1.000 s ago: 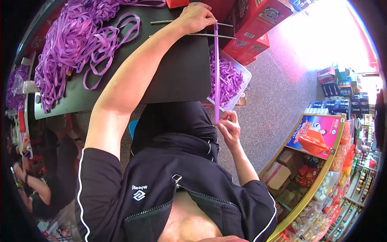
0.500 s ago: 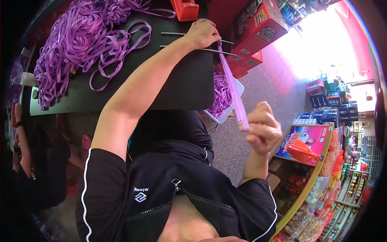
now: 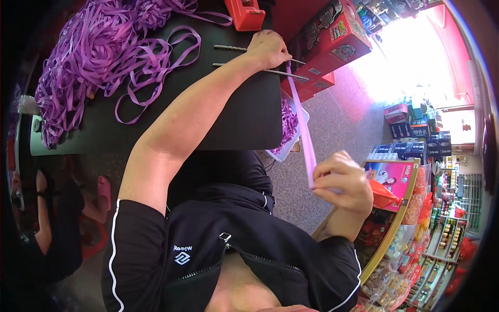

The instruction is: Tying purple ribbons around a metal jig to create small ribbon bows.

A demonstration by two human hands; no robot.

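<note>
My left hand (image 3: 268, 49) rests at the table's right edge, over two thin metal rods that stick out past it. Its fingertips are closed on the upper end of a purple ribbon (image 3: 301, 119) beside the rods (image 3: 286, 74). The ribbon runs taut down across the gap to my right hand (image 3: 344, 183). There, thumb and fingers pinch its lower end, off the table and in front of my body. A big loose heap of purple ribbon (image 3: 99, 57) covers the left of the table, with loops trailing toward my left forearm.
A red tape dispenser (image 3: 247, 15) stands at the back of the black table (image 3: 239, 119). Below its right edge, a white bin (image 3: 297, 138) holds purple pieces. Red boxes (image 3: 332, 39) stack behind. A glass display counter (image 3: 397, 229) is at right; another person's arm shows at far left.
My right hand has moved down and slightly right, drawing the ribbon longer and straighter. My left hand remains by the rods. The whole view has shifted a little.
</note>
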